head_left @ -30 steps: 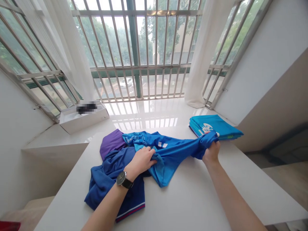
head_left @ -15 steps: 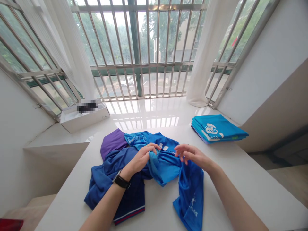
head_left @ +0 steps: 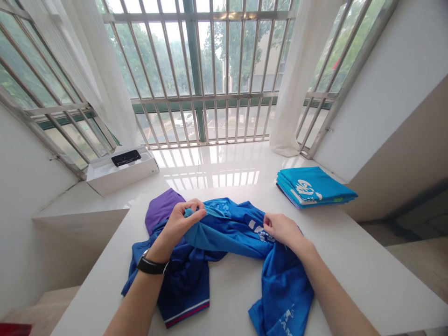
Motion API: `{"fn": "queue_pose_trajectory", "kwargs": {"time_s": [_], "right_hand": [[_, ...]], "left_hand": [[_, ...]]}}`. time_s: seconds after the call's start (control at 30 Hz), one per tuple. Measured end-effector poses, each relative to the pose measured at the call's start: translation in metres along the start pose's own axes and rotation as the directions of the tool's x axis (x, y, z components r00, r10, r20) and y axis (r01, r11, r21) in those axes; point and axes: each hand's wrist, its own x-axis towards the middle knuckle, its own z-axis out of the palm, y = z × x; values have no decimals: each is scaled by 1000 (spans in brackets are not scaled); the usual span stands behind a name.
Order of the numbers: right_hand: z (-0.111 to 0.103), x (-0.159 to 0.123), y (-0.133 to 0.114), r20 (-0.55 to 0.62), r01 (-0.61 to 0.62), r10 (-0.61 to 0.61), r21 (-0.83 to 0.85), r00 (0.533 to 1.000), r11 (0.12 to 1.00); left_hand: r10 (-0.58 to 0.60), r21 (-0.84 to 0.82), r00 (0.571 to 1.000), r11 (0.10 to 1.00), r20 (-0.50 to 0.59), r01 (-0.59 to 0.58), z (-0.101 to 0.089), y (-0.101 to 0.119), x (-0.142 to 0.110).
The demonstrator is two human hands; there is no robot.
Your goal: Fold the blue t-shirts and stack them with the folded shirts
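A bright blue shirt with white print lies bunched across the white table. My left hand, with a black watch on its wrist, is closed in a pinch on the shirt's edge and lifts it slightly. My right hand is closed on the shirt's middle near the white lettering. Under the bright shirt lie a dark blue shirt with a striped hem and a purple garment.
A stack of folded turquoise shirts sits at the table's far right. A white box with a black device on it rests on the glossy window ledge at left. Barred windows and white curtains stand behind.
My right hand let go of the stretched shirt end near the folded stack and came back to the middle. My left hand shifted left and up, pinching the shirt's edge. The shirt dropped onto the table.
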Motion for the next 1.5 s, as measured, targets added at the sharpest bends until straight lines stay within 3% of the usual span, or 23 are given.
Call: {"fn": "queue_pose_trajectory", "kwargs": {"time_s": [0.1, 0.17, 0.27, 0.3, 0.37, 0.47, 0.57, 0.7, 0.77, 0.83, 0.9, 1.03, 1.07, 1.13, 1.2, 1.27, 1.33, 1.4, 1.43, 1.5], "right_hand": [[-13, -7, 11, 187, 14, -27, 70, 982, 997], [-16, -8, 12, 236, 41, -92, 214, 967, 976], [-9, -5, 5, 14, 121, -132, 317, 991, 941], [-6, -4, 2, -59, 148, -137, 280, 989, 949], [1, -3, -2, -94, 160, -146, 172, 985, 972], [0, -5, 3, 5, 59, -59, 74, 998, 996], [-10, -7, 15, 178, -50, 33, 91, 983, 995], [-19, -9, 22, 369, -62, 12, 123, 930, 990], [-20, -9, 20, 394, -3, -57, 150, 917, 989], [-21, -8, 15, 331, 80, -154, 226, 931, 971], [-22, -7, 11, 195, 132, -206, 335, 959, 933], [-23, -4, 6, 40, 25, -63, 614, 997, 789], [-23, -3, 6, 31, -16, -6, 676, 1000, 736], [-25, -2, 7, 31, -86, 97, 773, 995, 629], [-30, -2, 9, 63, -132, 150, 848, 987, 513], [-35, -4, 11, 103, -147, 133, 916, 986, 374], [-39, -8, 8, 126, -138, 66, 965, 990, 225], [-39, -10, 1, 154, -149, -46, 984, 987, 93], [-37, -11, -3, 163, -159, -107, 986, 981, 48], [-29, -12, -14, 169, -171, -226, 985, 959, 8]], "left_hand": [[29, 45, 996, 999, -82, -25, -10, -3, 3], [22, 113, 999, 993, -42, -17, -17, -8, 5], [13, 305, 998, 952, 63, -31, -24, -20, 7], [7, 378, 997, 925, 74, -34, -25, -25, 7], [-2, 517, 998, 856, 60, -29, -28, -34, 8], [-4, 632, 1000, 775, 14, -5, -34, -40, 11], [12, 646, 992, 760, -124, 71, -47, -34, 10], [55, 609, 943, 775, -328, 167, -63, -12, -1], [53, 574, 922, 796, -385, 194, -68, 0, -12], [64, 557, 892, 800, -447, 222, -73, 10, -25], [117, 587, 843, 767, -525, 260, -80, 17, -36], [251, 687, 717, 598, -650, 413, -107, 17, -45], [258, 711, 717, 543, -647, 447, -114, 14, -45], [222, 764, 761, 422, -609, 488, -120, 8, -43], [187, 806, 800, 316, -570, 500, -112, 5, -41], [236, 839, 817, 298, -527, 455, -83, 9, -42], [341, 875, 849, 416, -404, 249, -37, 20, -45], [320, 786, 933, 614, -168, -69, 15, 33, -49], [265, 680, 963, 715, -53, -160, 40, 37, -50], [160, 482, 980, 854, 114, -196, 82, 40, -48]]}}
